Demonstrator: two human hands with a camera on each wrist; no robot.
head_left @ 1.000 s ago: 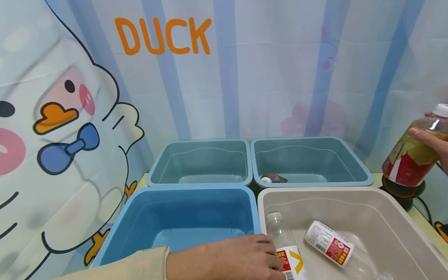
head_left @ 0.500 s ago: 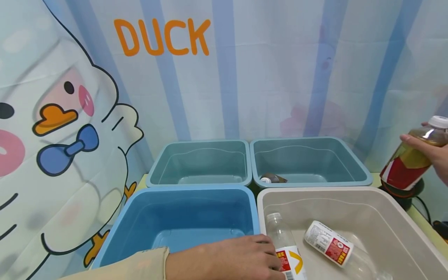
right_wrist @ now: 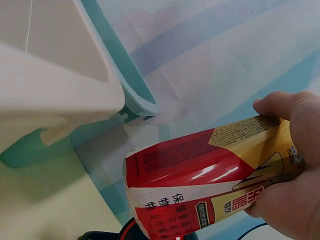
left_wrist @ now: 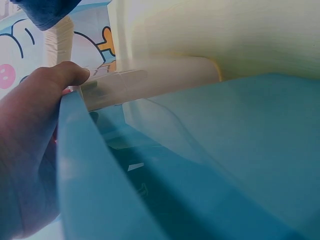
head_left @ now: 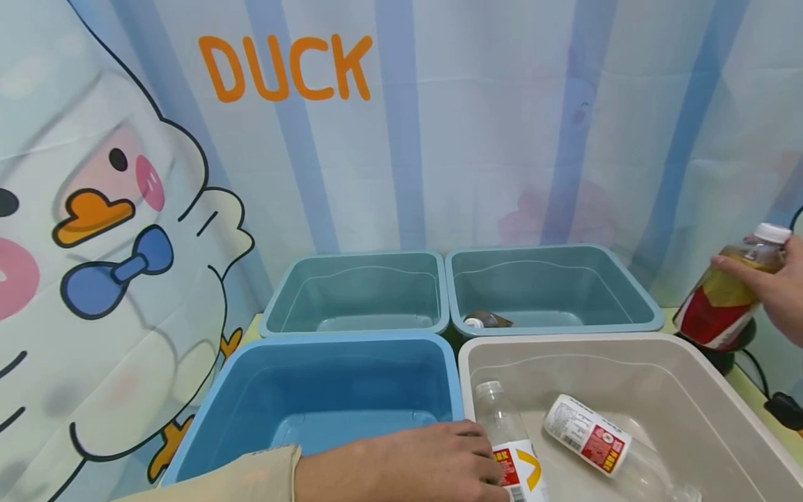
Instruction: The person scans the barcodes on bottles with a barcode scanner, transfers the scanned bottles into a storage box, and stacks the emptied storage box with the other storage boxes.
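Observation:
My right hand [head_left: 781, 289] grips a drink bottle [head_left: 721, 307] with a white cap and a red and yellow label. The bottle tilts, its base close over a black round device [head_left: 746, 338]. In the right wrist view, fingers and thumb wrap the yellow part of its label [right_wrist: 190, 175]. My left hand [head_left: 401, 464] reaches across the blue bin [head_left: 370, 338] to a clear plastic bottle [head_left: 502, 418] in the beige bin [head_left: 602, 341]. Its fingers curl against the label; the left wrist view shows the thumb [left_wrist: 75, 74] by the bin rim.
Another clear bottle [head_left: 596, 439] lies on its side in the beige bin. Two teal bins stand behind; the right teal bin [head_left: 564, 331] holds a small dark item [head_left: 492, 319] with a white cap. A black cable [head_left: 762, 369] runs by the device. A printed duck curtain [head_left: 401, 139] hangs behind.
My right hand has lowered the red and yellow bottle and brought it slightly left toward the black device. The left hand and clear bottle have stayed in place.

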